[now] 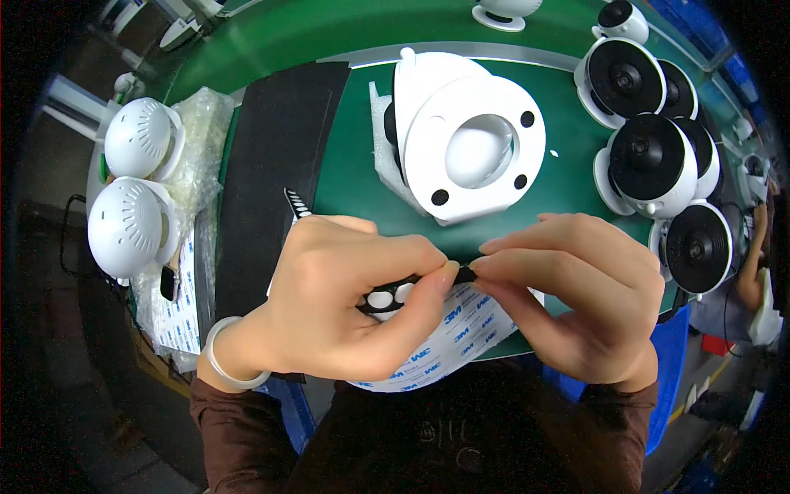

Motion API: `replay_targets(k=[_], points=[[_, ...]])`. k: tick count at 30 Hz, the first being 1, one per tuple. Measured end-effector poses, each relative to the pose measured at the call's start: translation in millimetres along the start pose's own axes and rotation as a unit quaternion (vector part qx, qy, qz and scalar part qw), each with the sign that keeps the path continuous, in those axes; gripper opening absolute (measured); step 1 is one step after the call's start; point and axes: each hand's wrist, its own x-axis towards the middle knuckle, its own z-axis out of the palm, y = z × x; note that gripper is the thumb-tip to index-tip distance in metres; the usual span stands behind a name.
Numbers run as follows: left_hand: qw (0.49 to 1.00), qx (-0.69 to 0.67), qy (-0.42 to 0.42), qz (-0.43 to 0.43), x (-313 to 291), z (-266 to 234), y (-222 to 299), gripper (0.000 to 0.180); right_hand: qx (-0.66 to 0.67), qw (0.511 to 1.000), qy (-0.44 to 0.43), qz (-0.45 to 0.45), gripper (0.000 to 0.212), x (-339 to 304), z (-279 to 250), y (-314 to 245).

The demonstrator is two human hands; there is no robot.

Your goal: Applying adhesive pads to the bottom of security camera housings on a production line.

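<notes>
A narrow black strip with white round spots (pixel 382 299) is pinched between the thumb and index finger of my left hand (pixel 329 288). At the strip's right end, the fingertips of my right hand (pixel 584 284) close on its dark tip; whether they hold a small pad there is hidden. Below both hands lies a white backing sheet with blue print (pixel 428 362). Beyond them a white fan (pixel 485 99) rests on its side, its ring-shaped base facing up. Three black round pads (pixel 440 197) are stuck on that base. White foam (pixel 381 132) lies against the fan's left side.
Several white fans with black fronts (pixel 650 156) stand at the right. Two white fans (pixel 132 226) sit on bubble wrap (pixel 197 132) at the left, near a watch-like object (pixel 169 282). A black mat (pixel 271 156) covers part of the green table (pixel 354 156). Another person's arm (pixel 750 263) shows far right.
</notes>
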Motion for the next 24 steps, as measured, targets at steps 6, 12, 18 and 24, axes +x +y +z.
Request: replay_targets(k=[6,12,18,24], points=[[0.999,0.039,0.0,0.017,0,2,1,0.003,-0.033,0.999,-0.009,-0.013,0.017,4,0,0],[0.999,0.023,0.002,-0.04,1,3,2,0.004,-0.088,0.994,0.023,-0.054,0.017,1,7,1],[0.999,0.037,0.011,-0.029,0,4,0,0.005,-0.035,0.999,-0.02,0.019,0.017,6,1,-2],[0.998,0.06,0.023,-0.023,1,3,2,0.006,0.075,0.994,-0.063,0.048,0.015,15,0,8]])
